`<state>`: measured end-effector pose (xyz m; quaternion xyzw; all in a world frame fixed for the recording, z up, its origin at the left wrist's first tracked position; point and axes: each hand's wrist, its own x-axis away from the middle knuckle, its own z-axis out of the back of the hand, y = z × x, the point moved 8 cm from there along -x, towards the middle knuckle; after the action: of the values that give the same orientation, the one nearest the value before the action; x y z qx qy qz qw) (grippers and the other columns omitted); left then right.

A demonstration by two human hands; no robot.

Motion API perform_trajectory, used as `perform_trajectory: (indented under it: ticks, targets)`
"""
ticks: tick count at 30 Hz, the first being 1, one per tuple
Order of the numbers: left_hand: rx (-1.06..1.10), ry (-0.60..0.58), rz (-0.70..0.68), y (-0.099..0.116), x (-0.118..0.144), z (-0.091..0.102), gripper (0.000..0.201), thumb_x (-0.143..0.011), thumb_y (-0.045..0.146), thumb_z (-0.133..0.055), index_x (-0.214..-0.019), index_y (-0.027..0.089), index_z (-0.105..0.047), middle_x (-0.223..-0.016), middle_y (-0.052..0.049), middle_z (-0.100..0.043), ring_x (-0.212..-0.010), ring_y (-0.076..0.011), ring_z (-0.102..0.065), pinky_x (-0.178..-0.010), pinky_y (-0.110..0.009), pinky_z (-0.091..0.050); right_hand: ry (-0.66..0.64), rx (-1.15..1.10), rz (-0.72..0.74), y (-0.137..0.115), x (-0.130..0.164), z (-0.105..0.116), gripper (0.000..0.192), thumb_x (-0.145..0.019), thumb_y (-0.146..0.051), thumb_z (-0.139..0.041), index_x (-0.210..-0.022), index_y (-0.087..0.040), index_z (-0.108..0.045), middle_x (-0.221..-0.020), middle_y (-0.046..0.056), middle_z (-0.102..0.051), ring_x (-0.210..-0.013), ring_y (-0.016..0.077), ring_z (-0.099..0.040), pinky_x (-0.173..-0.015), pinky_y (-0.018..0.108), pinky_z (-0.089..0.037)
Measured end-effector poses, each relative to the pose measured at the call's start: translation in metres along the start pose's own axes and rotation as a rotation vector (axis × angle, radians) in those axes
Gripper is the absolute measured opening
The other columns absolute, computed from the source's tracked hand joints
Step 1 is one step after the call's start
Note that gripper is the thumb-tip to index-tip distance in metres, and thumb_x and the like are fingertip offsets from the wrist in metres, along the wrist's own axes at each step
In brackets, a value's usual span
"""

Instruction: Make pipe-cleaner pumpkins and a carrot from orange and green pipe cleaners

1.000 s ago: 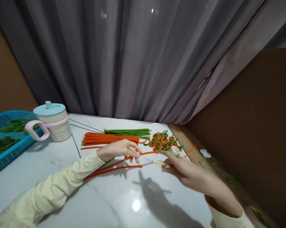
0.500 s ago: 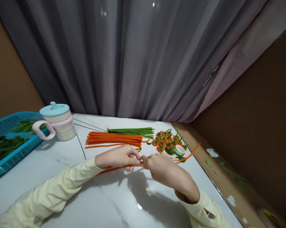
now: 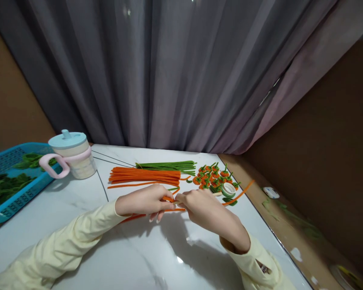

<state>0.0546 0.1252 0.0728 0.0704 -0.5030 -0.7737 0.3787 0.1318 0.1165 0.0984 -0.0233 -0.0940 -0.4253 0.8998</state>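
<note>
Both hands meet over the near middle of the white marble table (image 3: 79, 209). The left hand (image 3: 141, 200) has its fingers curled together, pinching an orange pipe cleaner (image 3: 172, 209) that runs across the tabletop from under the left wrist toward the right. The right hand (image 3: 204, 207) closes on the same pipe cleaner directly beside the left fingertips; its fingers are bent inward and pressed together, and a further orange length (image 3: 240, 193) extends past it to the right, near the table edge.

Behind the hands lies a bundle of orange pipe cleaners (image 3: 145, 176), with a bundle of green pipe cleaners (image 3: 169, 165) just beyond it. To the right sits a cluster of small orange-and-green pieces (image 3: 211, 177) and a roll of green tape (image 3: 228, 189). At far left stand a lidded cup with a pink handle (image 3: 69, 155) and a blue basket (image 3: 6, 193) containing green material.
</note>
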Motion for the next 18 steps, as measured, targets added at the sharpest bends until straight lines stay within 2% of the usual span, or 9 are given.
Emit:
perform_trajectory:
  ticks: [3, 7, 9, 13, 15, 18]
  targets:
    - [-0.203, 0.136, -0.131, 0.010, 0.003, 0.009, 0.024, -0.088, 0.026, -0.046, -0.069, 0.018, -0.059, -0.050, 0.002, -0.059, -0.042, -0.0113, -0.053, -0.047, -0.018, -0.035, 0.052, -0.064, 0.000, 0.003, -0.002, 0.005, 0.027, -0.078, -0.002, -0.046, -0.092, -0.020, -0.062, -0.089, 0.004, -0.067, -0.068, 0.0143, -0.060, -0.051, 0.025, -0.020]
    - [-0.328, 0.254, -0.221, 0.019, 0.005, 0.018, 0.021, -0.087, 0.020, -0.048, -0.071, 0.019, -0.062, -0.049, 0.002, -0.057, -0.044, -0.0123, -0.052, -0.047, -0.020, -0.030, 0.133, -0.277, 0.022, 0.008, -0.005, 0.011, 0.016, -0.083, -0.008, -0.047, -0.087, -0.018, -0.059, -0.088, 0.004, -0.064, -0.073, 0.0138, -0.058, -0.055, 0.022, -0.027]
    - [-0.350, 0.278, -0.256, 0.023, 0.006, 0.020, 0.019, -0.086, 0.017, -0.049, -0.073, 0.019, -0.063, -0.049, 0.003, -0.055, -0.044, -0.0125, -0.050, -0.046, -0.021, -0.028, 0.134, -0.427, 0.051, 0.011, -0.007, 0.010, 0.012, -0.084, -0.009, -0.048, -0.089, -0.016, -0.056, -0.080, 0.003, -0.063, -0.071, 0.0134, -0.057, -0.057, 0.021, -0.031]
    - [-0.416, 0.292, -0.317, 0.030, 0.009, 0.019, 0.020, -0.088, 0.020, -0.049, -0.075, 0.018, -0.063, -0.058, 0.001, -0.058, -0.050, -0.0123, -0.050, -0.050, -0.021, -0.029, 0.027, -0.694, 0.105, 0.014, -0.007, 0.005, 0.010, -0.087, -0.012, -0.046, -0.093, -0.015, -0.053, -0.067, -0.001, -0.060, -0.058, 0.0101, -0.055, -0.054, 0.019, -0.036]
    - [-0.437, 0.293, -0.323, 0.032, 0.010, 0.020, 0.023, -0.091, 0.025, -0.047, -0.075, 0.017, -0.063, -0.063, 0.000, -0.059, -0.054, -0.0122, -0.051, -0.052, -0.021, -0.030, 0.015, -0.683, 0.147, 0.016, -0.003, 0.009, 0.012, -0.089, -0.022, -0.047, -0.088, -0.014, -0.056, -0.066, -0.001, -0.060, -0.054, 0.0089, -0.051, -0.052, 0.019, -0.035]
    - [-0.398, 0.249, -0.287, 0.031, 0.012, 0.023, 0.030, -0.093, 0.032, -0.044, -0.075, 0.016, -0.061, -0.061, 0.000, -0.059, -0.052, -0.0107, -0.051, -0.051, -0.020, -0.031, 0.066, -0.596, 0.207, 0.022, 0.009, 0.024, 0.031, -0.092, -0.039, -0.046, -0.083, -0.014, -0.062, -0.066, 0.000, -0.060, -0.055, 0.0088, -0.048, -0.053, 0.019, -0.035]
